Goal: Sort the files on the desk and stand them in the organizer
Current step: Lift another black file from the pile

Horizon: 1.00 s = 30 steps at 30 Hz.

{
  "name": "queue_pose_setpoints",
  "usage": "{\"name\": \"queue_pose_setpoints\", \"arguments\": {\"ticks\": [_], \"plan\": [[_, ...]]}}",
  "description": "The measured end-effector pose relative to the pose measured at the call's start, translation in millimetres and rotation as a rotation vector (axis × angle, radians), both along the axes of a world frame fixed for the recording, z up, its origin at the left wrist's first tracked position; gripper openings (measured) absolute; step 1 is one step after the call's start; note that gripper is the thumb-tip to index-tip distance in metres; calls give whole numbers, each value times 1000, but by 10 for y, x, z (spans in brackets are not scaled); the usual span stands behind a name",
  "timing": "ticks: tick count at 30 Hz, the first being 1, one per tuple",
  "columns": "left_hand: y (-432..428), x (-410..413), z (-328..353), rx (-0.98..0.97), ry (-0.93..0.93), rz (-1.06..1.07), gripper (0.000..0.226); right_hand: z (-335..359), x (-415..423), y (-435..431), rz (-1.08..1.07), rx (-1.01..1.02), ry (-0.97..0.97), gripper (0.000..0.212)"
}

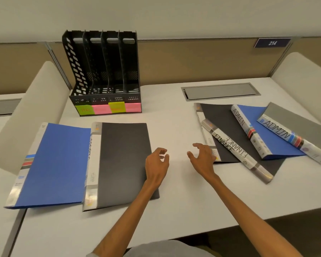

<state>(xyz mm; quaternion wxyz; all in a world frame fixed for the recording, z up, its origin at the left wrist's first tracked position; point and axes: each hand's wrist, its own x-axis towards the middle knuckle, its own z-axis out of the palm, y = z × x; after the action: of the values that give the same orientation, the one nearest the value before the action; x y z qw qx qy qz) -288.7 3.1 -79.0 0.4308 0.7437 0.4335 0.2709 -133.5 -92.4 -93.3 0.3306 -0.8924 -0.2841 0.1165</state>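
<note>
A black slotted organizer [104,71] stands at the back left, with green, pink and yellow sticky notes [107,108] on its front. A blue file [52,164] and a dark grey file [122,160] lie flat at the left. At the right lies a heap: a black file [228,127] with FINANCE on its spine, a blue file [267,134] marked ADMIN and a grey file [295,121] marked ADMIN. My left hand [156,164] hovers over the dark grey file's right edge, fingers loosely curled, holding nothing. My right hand [202,156] hovers beside the black file, empty.
A metal cable hatch [220,90] is set into the white desk [174,210] behind the right heap. Beige partition panels [193,58] run along the back, with a plate reading 214 [272,42]. Curved white dividers [32,108] flank the desk on both sides.
</note>
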Motion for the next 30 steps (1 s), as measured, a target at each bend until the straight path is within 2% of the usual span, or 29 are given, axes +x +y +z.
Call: {"name": "queue_pose_setpoints", "arguments": {"ticks": [7,9,12,18,24,30], "plan": [[-308,770,1,-22,131,-24,39,59,821,-380,-20,-37,-93,42],[-395,1027,-18,-29,235,-55,55,52,1047,-476,-14,-51,-109,45],[-501,1420,-36,-38,484,-54,83,28,1369,-600,-4,-95,-115,51],[-738,2052,-132,-77,714,-36,85,-112,1891,-789,87,-175,-110,75],[-881,2414,-198,-17,742,30,84,-245,2093,-851,187,-192,-144,86],[-921,2489,-212,-28,597,101,80,-330,2196,-886,225,-167,-146,85]]}}
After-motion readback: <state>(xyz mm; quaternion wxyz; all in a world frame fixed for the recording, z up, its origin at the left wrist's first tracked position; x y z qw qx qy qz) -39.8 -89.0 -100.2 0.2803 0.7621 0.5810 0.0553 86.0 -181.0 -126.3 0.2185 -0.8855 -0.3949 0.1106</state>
